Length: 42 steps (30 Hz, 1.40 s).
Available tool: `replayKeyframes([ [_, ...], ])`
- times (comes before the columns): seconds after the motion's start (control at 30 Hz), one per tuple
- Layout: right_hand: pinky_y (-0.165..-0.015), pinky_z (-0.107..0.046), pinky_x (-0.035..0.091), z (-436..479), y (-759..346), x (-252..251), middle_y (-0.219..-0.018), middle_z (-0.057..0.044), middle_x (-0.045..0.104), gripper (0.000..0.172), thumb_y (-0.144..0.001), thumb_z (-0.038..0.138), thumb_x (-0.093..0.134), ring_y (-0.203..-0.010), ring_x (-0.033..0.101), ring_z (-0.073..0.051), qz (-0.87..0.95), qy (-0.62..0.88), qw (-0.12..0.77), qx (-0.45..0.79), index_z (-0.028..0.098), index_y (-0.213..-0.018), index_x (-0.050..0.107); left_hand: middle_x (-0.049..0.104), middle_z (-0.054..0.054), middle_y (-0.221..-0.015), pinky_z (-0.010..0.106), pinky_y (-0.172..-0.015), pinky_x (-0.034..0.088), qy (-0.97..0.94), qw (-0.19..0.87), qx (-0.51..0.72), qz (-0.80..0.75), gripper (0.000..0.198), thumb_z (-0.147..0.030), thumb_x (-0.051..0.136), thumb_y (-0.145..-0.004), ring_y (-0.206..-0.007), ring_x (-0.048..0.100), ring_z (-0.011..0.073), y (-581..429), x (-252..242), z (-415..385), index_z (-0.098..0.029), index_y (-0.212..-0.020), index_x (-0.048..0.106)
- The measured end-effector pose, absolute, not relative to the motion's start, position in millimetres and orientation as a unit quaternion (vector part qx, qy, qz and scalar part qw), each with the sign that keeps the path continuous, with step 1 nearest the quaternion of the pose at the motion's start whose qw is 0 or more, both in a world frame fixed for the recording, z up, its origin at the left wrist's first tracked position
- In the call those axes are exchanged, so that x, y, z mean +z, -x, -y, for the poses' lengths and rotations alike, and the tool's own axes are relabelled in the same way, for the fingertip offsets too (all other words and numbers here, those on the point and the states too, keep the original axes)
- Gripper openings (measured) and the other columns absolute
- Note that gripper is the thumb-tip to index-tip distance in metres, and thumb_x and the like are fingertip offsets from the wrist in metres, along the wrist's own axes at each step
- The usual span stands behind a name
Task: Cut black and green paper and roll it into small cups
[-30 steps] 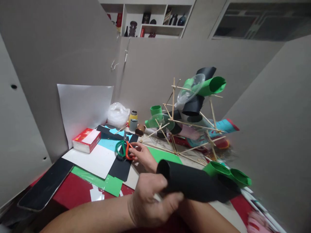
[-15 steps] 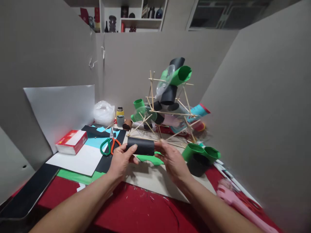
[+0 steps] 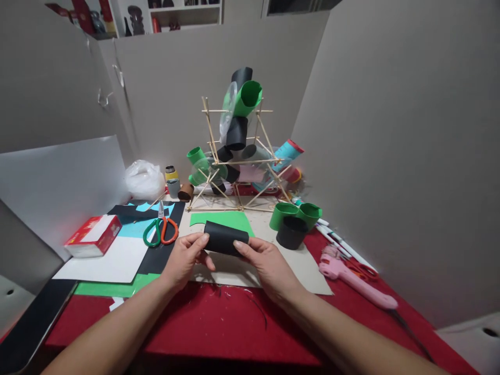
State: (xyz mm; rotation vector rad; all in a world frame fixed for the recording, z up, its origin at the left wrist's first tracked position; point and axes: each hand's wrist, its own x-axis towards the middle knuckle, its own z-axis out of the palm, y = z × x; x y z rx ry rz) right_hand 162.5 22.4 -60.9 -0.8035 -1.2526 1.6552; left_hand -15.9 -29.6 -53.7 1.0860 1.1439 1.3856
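A black paper tube (image 3: 225, 239) lies level between my hands, above the pale board (image 3: 312, 271). My left hand (image 3: 186, 258) pinches its left end, thumb in front. At the right end, my right hand (image 3: 265, 263) grips it with the thumb on the near face. Behind the tube lies a green paper sheet (image 3: 234, 217) on the board. Farther back stands a frame of wooden sticks (image 3: 246, 162) carrying green and black paper tubes and clear discs. To the right of my right hand, two green tubes (image 3: 282, 213) and a black tube (image 3: 292, 233) stand together.
Scissors (image 3: 162, 229) with green and orange handles lie on paper sheets at left, near a red-and-white box (image 3: 92, 235). A pink glue gun (image 3: 357, 278) rests on the red cloth (image 3: 211, 325) at right. Grey panels (image 3: 410, 130) enclose the table.
My right hand has closed its thumb onto the tube's right end. The tube now tilts slightly down to the right. The camera view has shifted right and down.
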Motion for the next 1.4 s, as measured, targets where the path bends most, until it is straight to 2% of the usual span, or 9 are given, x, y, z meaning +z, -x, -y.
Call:
replayKeyframes([
  [0.2,-0.073,-0.029,0.046,-17.8,-157.3,-69.2,-0.086,-0.004,0.076,0.041,-0.062,0.046,0.085,-0.077,0.062,-0.019,0.482,0.313,0.448,0.685,0.019,-0.091,0.079,0.064,0.001,-0.048,0.019,-0.051,0.039,-0.469,0.445,0.558,-0.520,0.038,-0.050,0.067,-0.081,-0.043,0.056,0.0101,14.0,-52.5,31.1,-0.013,-0.072,0.065],
  [0.4,-0.074,-0.031,0.048,-18.6,-155.9,-72.8,-0.078,-0.004,0.076,0.037,-0.058,0.041,0.088,-0.073,0.063,-0.019,0.470,0.315,0.432,0.702,0.017,-0.085,0.080,0.061,0.000,-0.042,0.019,-0.046,0.033,-0.474,0.406,0.550,-0.555,0.041,-0.050,0.068,-0.080,-0.039,0.044,0.0079,8.3,-52.2,36.3,-0.015,-0.061,0.061],
  [0.5,-0.076,-0.033,0.048,-21.7,-157.0,-74.7,-0.078,-0.003,0.077,0.037,-0.058,0.042,0.088,-0.074,0.064,-0.020,0.468,0.312,0.431,0.705,0.018,-0.085,0.080,0.060,-0.001,-0.043,0.019,-0.045,0.035,-0.461,0.436,0.548,-0.546,0.036,-0.050,0.070,-0.079,-0.038,0.049,0.0091,10.9,-51.7,34.9,-0.015,-0.068,0.064],
  [0.63,-0.079,-0.034,0.048,-26.0,-159.1,-76.3,-0.081,-0.004,0.077,0.039,-0.060,0.045,0.087,-0.077,0.064,-0.021,0.468,0.305,0.427,0.711,0.019,-0.089,0.080,0.070,0.003,-0.066,0.021,-0.045,0.038,-0.445,0.465,0.574,-0.506,0.037,-0.051,0.067,-0.080,-0.039,0.057,0.0102,19.2,-50.0,29.6,-0.014,-0.084,0.070],
  [0.83,-0.063,-0.025,0.046,-28.0,-161.4,-74.1,-0.079,-0.003,0.075,0.038,-0.061,0.046,0.086,-0.070,0.059,-0.015,0.474,0.312,0.417,0.710,0.019,-0.087,0.080,0.061,0.001,-0.042,0.019,-0.049,0.036,-0.467,0.452,0.534,-0.541,0.036,-0.048,0.065,-0.083,-0.038,0.051,0.0090,20.9,-49.5,29.9,-0.014,-0.075,0.069],
  [1.03,-0.060,-0.025,0.048,-20.7,-163.1,-70.7,-0.082,-0.003,0.073,0.039,-0.061,0.042,0.087,-0.064,0.057,-0.013,0.488,0.318,0.400,0.708,0.017,-0.090,0.078,0.056,-0.003,-0.040,0.018,-0.042,0.031,-0.480,0.382,0.548,-0.569,0.035,-0.049,0.069,-0.079,-0.035,0.044,0.0068,15.0,-47.3,34.5,-0.015,-0.071,0.070],
  [1.13,-0.056,-0.023,0.049,-20.4,-162.3,-70.4,-0.078,-0.003,0.073,0.036,-0.063,0.042,0.086,-0.063,0.056,-0.012,0.485,0.304,0.400,0.716,0.017,-0.088,0.079,0.055,-0.003,-0.040,0.018,-0.041,0.033,-0.482,0.355,0.563,-0.570,0.034,-0.048,0.069,-0.079,-0.035,0.047,0.0076,11.1,-44.8,37.7,-0.015,-0.071,0.070],
  [1.3,-0.043,-0.016,0.048,-24.6,-162.6,-68.3,-0.077,-0.004,0.072,0.037,-0.067,0.045,0.084,-0.058,0.055,-0.010,0.448,0.271,0.378,0.764,0.015,-0.088,0.078,0.062,-0.004,-0.049,0.021,-0.044,0.043,-0.490,0.386,0.554,-0.551,0.035,-0.046,0.077,-0.071,-0.038,0.056,0.0111,9.1,-41.0,39.7,-0.016,-0.085,0.071],
  [1.4,-0.036,-0.014,0.043,-25.1,-163.6,-68.2,-0.069,-0.003,0.069,0.038,-0.066,0.047,0.085,-0.048,0.050,-0.007,0.431,0.267,0.362,0.783,0.013,-0.081,0.076,0.063,-0.001,-0.050,0.021,-0.045,0.042,-0.521,0.412,0.513,-0.543,0.035,-0.049,0.072,-0.076,-0.041,0.059,0.0120,10.6,-40.8,39.1,-0.014,-0.076,0.070],
])
